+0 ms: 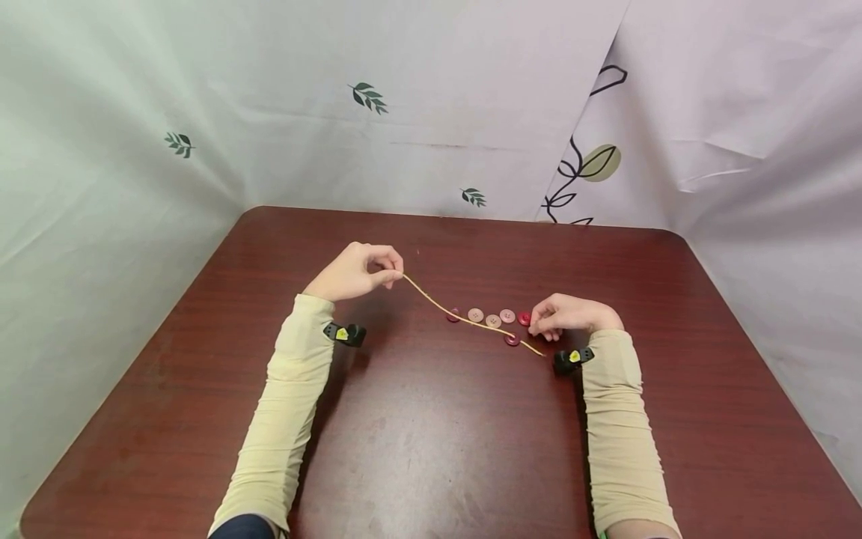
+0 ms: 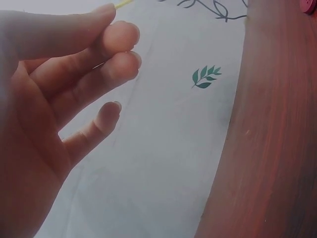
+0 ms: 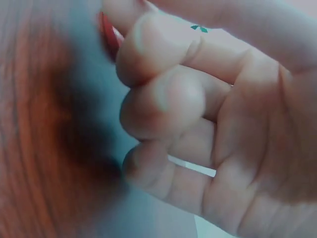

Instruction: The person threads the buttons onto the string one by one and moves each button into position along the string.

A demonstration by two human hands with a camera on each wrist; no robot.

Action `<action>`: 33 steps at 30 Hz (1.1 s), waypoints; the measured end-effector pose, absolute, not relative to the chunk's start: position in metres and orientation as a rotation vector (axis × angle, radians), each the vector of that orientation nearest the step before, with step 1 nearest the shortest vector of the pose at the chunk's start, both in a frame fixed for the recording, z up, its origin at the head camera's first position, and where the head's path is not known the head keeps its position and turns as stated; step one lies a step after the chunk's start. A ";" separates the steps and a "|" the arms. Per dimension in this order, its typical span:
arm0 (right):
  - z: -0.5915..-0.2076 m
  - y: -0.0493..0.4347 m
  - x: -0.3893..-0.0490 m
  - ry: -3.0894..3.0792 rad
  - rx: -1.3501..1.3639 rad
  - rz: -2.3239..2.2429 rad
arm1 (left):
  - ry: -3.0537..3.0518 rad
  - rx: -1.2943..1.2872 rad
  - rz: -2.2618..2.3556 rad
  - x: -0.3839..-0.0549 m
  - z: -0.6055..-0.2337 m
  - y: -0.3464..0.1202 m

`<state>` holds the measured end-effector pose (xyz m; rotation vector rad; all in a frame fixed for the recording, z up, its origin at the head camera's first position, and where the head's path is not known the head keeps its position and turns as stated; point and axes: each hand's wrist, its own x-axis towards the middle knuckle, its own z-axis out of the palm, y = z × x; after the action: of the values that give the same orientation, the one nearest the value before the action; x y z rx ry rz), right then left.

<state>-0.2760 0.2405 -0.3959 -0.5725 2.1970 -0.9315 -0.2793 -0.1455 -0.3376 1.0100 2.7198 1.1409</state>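
Note:
My left hand (image 1: 360, 271) is raised over the table and pinches one end of a yellow cord (image 1: 431, 297) between thumb and fingertip. The cord slopes down to the right, its far end lying on the table. Near that end a dark red button (image 1: 512, 340) sits on the cord, which runs through it. My right hand (image 1: 569, 314), fingers curled, pinches a bright red button (image 1: 524, 318) at its fingertips; in the right wrist view this red button (image 3: 110, 37) shows nearly edge-on, partly behind a finger.
Beside the cord lie a beige button (image 1: 475, 315), another beige button (image 1: 494, 321), a pink button (image 1: 507, 316) and a dark red button (image 1: 454, 314) that the cord crosses in the head view. The brown table (image 1: 417, 419) meets a pale wall covering (image 1: 431, 165) with leaf prints.

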 end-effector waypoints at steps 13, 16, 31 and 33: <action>-0.377 0.230 -0.273 2.366 -0.716 -0.965 | 2.708 1.029 1.137 -0.280 -0.340 -0.142; -0.371 0.225 -0.271 2.424 -0.751 -0.975 | 2.711 1.035 1.124 -0.280 -0.340 -0.141; -0.353 0.194 -0.264 2.600 -0.800 -1.041 | 2.652 1.071 1.210 -0.279 -0.346 -0.129; -0.353 0.191 -0.264 2.586 -0.808 -1.050 | 2.639 1.076 1.240 -0.279 -0.347 -0.127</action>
<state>-0.2636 0.1905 -0.3531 -0.8079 2.5859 -1.0503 -0.2787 -0.1271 -0.3468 1.0762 2.6393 1.2398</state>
